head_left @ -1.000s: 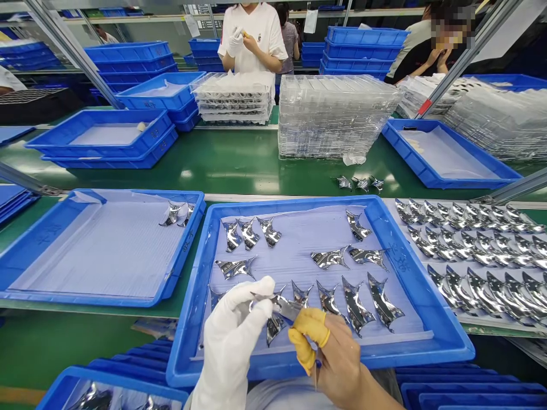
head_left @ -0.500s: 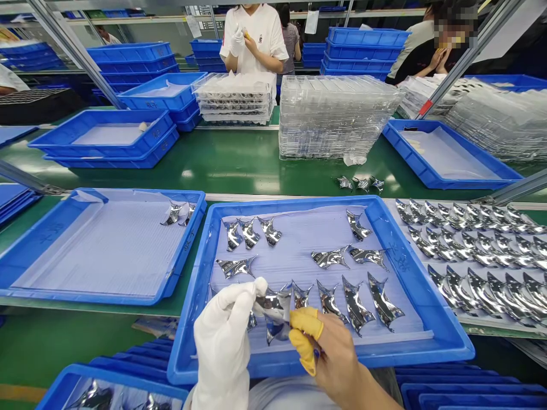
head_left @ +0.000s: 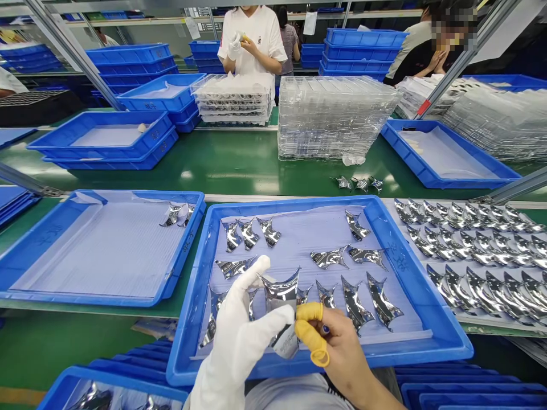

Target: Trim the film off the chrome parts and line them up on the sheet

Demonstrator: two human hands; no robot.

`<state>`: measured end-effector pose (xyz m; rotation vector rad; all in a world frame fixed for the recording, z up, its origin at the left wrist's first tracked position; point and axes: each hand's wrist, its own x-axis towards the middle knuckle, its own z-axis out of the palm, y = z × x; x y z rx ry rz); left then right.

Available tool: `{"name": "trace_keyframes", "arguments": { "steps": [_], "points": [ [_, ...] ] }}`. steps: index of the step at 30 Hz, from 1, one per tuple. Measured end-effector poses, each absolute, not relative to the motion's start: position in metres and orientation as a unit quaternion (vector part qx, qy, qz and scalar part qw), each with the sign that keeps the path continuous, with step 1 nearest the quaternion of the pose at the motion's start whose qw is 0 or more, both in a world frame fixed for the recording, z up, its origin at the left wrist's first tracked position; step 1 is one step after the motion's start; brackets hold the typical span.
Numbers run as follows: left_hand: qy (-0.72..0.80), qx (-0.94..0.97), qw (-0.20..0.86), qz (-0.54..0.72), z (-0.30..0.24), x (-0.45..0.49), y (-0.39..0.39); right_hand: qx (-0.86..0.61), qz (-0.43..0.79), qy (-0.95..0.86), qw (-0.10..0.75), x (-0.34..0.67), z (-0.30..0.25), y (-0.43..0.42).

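A shiny chrome-like curved part (head_left: 282,289) with pointed corners is held upright over the blue tray (head_left: 320,364). My left hand (head_left: 239,336), in a white glove, lays its thumb across the front of this part, with the index finger stretched up beside its upper left corner. The other left fingers are partly hidden. My right hand (head_left: 337,347), wearing yellow finger cots on thumb and index finger, pinches the part's right edge. Several similar chrome parts (head_left: 354,304) lie on the tray's white liner around and behind my hands.
A second blue tray (head_left: 188,262) at the left holds two chrome parts. Rows of chrome parts (head_left: 474,287) lie at the right. Clear plastic trays (head_left: 333,119) are stacked on the green bench (head_left: 222,165). A co-worker (head_left: 252,42) stands across it.
The chrome part has been turned and tilted more upright between my hands. My left thumb has moved across its front, and the left index finger has straightened away from it.
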<state>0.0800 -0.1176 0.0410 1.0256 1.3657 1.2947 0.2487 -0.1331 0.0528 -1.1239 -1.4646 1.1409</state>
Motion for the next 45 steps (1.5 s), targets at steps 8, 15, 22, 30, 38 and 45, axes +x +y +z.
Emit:
{"name": "trace_keyframes", "arguments": {
  "steps": [8, 15, 22, 30, 38, 45],
  "points": [
    [0.597, 0.360, 0.408, 0.590, 0.059, 0.090, -0.120, -0.383, 0.198, -0.772, 0.467, 0.255, 0.043, -0.138],
    [0.519, 0.441, 0.318, 0.660, 0.053, 0.084, -0.126, -0.328, 0.095, -0.821, 0.458, 0.261, 0.041, -0.133],
    [0.472, 0.530, 0.246, 0.660, 0.063, 0.084, -0.132, -0.377, 0.269, -0.728, 0.506, 0.251, 0.028, -0.126],
    [0.468, 0.536, 0.288, 0.640, 0.065, 0.081, -0.132, -0.367, 0.460, -0.644, 0.489, 0.248, 0.036, -0.126],
    [0.450, 0.521, 0.320, 0.651, 0.073, 0.086, -0.128, -0.360, 0.535, -0.602, 0.471, 0.246, 0.042, -0.124],
    [0.563, 0.415, 0.368, 0.613, 0.060, 0.080, -0.116, -0.360, 0.703, -0.428, 0.439, 0.243, 0.039, -0.125]
  ]
}}
